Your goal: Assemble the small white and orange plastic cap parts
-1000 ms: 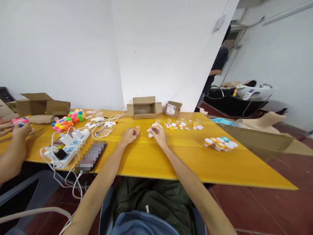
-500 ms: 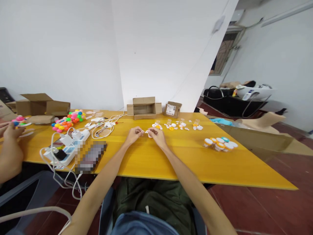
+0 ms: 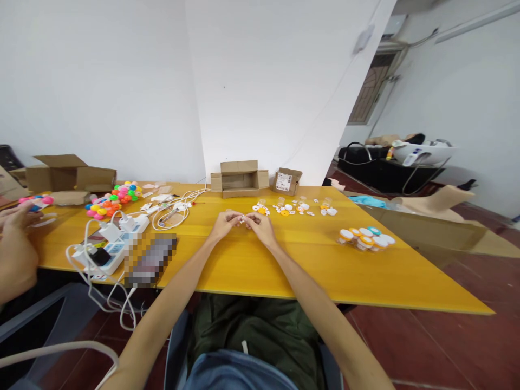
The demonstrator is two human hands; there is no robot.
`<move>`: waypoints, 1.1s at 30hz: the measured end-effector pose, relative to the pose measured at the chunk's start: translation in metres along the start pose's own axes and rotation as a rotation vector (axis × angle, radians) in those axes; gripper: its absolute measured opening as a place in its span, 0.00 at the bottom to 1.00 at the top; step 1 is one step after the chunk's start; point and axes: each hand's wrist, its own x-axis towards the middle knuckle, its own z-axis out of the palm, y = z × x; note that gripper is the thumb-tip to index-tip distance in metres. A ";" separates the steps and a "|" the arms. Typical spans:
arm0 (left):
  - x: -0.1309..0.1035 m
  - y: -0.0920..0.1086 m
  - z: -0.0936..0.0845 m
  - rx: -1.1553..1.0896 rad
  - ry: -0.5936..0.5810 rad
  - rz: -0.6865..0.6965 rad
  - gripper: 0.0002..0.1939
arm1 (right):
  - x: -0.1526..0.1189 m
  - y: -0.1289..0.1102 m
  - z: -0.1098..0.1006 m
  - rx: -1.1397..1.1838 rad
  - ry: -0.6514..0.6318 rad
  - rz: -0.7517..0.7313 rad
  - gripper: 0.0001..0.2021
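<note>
My left hand and my right hand meet above the middle of the yellow table. Both have their fingers pinched around a small white piece, too small to make out further. Just behind my right hand lie white and orange lids and small parts. More of these, with clear little cups, run in a row to the right, among them an orange ring. A group of small jars with white, orange and teal lids stands farther right.
An open cardboard box and a smaller box stand at the back. Left are a power strip, white cables, a phone and colourful balls. Another person's hand holds colourful balls at the far left.
My left hand has moved right, closing the gap to my right hand, and its fingertips now meet the right ones at the small white piece. The other person's hand has shifted slightly.
</note>
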 end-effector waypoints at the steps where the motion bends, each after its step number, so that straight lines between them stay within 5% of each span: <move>1: 0.000 0.000 0.000 0.017 -0.011 -0.001 0.15 | 0.000 -0.001 0.000 0.004 0.006 0.000 0.19; 7: -0.002 0.000 0.004 0.033 -0.101 0.001 0.18 | 0.001 -0.001 -0.001 0.017 0.057 0.020 0.22; 33: 0.001 -0.006 0.003 0.124 -0.059 0.044 0.11 | 0.000 -0.003 -0.001 0.036 0.009 0.012 0.26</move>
